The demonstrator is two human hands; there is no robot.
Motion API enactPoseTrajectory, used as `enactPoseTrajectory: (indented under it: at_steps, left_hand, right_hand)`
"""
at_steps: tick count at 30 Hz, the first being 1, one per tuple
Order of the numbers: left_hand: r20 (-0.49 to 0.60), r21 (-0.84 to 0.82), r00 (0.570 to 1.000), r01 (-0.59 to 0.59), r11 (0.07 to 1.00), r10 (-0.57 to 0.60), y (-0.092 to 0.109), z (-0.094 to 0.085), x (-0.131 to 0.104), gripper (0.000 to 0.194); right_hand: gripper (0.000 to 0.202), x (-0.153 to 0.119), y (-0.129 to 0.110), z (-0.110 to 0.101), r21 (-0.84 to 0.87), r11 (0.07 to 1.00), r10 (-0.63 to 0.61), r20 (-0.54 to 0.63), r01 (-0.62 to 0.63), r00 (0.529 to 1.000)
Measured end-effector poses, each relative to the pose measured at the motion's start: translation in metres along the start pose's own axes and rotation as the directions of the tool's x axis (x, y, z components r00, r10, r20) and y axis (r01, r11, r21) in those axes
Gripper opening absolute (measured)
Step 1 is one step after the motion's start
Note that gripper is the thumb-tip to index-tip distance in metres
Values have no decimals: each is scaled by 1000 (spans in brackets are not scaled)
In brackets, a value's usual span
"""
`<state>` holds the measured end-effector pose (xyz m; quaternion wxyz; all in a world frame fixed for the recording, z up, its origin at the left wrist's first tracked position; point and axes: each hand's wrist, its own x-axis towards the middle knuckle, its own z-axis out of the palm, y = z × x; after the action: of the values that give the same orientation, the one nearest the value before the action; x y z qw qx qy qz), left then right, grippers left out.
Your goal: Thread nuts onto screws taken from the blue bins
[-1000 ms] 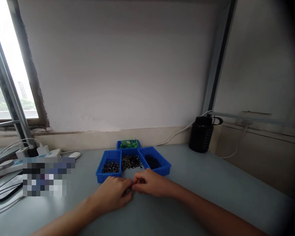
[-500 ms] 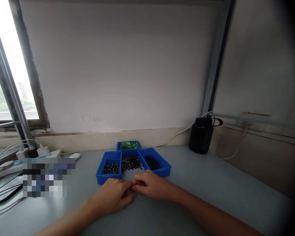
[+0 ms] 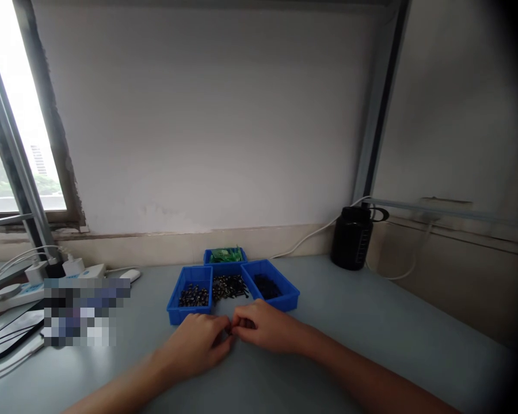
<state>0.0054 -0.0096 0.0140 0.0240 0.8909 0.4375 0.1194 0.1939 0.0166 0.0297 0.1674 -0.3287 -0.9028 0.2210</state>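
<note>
Plain painted wall [image 3: 220,115] ahead of you, matte grey, faint smudges low down, cream band along its foot. Rough, chipped edge beside the window [image 3: 23,115], left. Desk [image 3: 362,322] is smooth grey-blue with a slight sheen.

Your left hand [image 3: 201,342]: palm down, fingers bent, thumb reaching in toward the index finger. Your right hand [image 3: 265,328]: fingers curled, index and thumb brought together, small hollow between. Fingertips of both meet low over the desk, nearer you than the bins. Small dark bit [image 3: 230,330] shows at that meeting point; too small to identify, and can't tell which hand grips it, or whether both do.

Beyond your hands, blue plastic, rectangular, straight walls. Left bin [image 3: 190,317]: heap of short, shiny metal bits [image 3: 193,295]. Right bin [image 3: 289,301], turned at an angle: dull black pieces [image 3: 266,286], outlines lost in the mass. Back bin [image 3: 224,268]: crinkly green packets [image 3: 225,255]. Glinting dark pile [image 3: 228,286] of thin, stick-like parts sits between left and right bins; can't tell if it's on the desk or in a tray.

Well right: black bottle [image 3: 351,240], cylindrical, loop on the lid, marks down its side. White cord [image 3: 311,234] runs along the wall base. Left end: white power strip [image 3: 94,272] with plugs in, rounded white mouse [image 3: 132,275], flat glossy slab [image 3: 4,342].
</note>
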Motion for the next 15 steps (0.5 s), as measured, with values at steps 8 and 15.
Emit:
enactPoseTrajectory:
  at_steps: [8,15]
  left_hand:
    - [-16,0,1000,-2,1000,2,-1,1,-1,21]
    - [-15,13,1000,0,1000,0,-1,0,0,21]
  right_hand:
    - [14,-1,3,2,-55,997,-46,1,46,999]
    - [14,-2,3,0,-145,987,-66,0,65,998]
